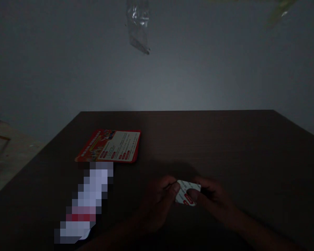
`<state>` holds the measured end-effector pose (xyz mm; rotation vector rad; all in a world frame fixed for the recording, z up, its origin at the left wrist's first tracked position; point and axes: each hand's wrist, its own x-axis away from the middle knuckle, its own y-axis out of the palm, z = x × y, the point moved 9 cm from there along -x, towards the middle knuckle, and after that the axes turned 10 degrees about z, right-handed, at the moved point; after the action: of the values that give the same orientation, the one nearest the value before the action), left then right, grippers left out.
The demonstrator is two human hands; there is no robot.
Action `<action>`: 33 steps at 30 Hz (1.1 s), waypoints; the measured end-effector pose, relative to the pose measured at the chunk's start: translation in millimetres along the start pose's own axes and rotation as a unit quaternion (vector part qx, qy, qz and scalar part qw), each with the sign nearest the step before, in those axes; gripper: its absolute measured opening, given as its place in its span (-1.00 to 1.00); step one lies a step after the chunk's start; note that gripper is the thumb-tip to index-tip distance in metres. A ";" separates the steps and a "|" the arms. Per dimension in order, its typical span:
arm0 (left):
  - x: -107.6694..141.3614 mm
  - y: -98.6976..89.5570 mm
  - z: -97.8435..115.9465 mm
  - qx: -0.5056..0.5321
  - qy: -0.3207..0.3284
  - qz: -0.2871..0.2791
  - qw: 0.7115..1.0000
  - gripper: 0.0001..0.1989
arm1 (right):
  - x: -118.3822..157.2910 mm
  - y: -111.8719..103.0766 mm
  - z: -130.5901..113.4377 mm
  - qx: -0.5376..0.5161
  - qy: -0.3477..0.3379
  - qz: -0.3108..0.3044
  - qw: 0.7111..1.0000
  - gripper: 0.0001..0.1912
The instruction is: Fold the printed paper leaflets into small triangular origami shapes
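Small flat piece (184,196), white with red print | held above dark table (199,139) | left edge pinched by left hand (161,200), right side by right hand (216,200) | set between, neither nearer; long axis not discernible

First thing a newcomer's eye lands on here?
Probably the bright, pixelated object on the dark table, left of the hands. Then the red-and-white printed item lying just beyond it. Next, at lower center-right, the small white piece with red print, in the grip of the left hand and right hand.
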<state>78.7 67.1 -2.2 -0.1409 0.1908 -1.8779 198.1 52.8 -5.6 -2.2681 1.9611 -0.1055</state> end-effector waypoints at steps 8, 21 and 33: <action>3.5 18.8 13.9 -0.104 0.114 -0.087 0.984 -0.69 | 1.0 6.3 -6.7 0.047 -0.032 -0.036 0.998 -0.62; 0.0 10.7 7.1 -0.091 0.052 -0.037 0.994 -0.69 | -1.3 5.9 -0.4 0.029 -0.003 -0.011 1.000 -0.60; 18.9 13.2 52.1 -0.097 0.307 -0.065 0.944 -0.60 | -1.2 -6.4 18.1 -0.056 0.077 0.048 0.994 -0.55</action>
<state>95.2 41.9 46.2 0.3141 0.8117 -1.9835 206.8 56.0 -22.4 -2.2917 2.2022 -0.1668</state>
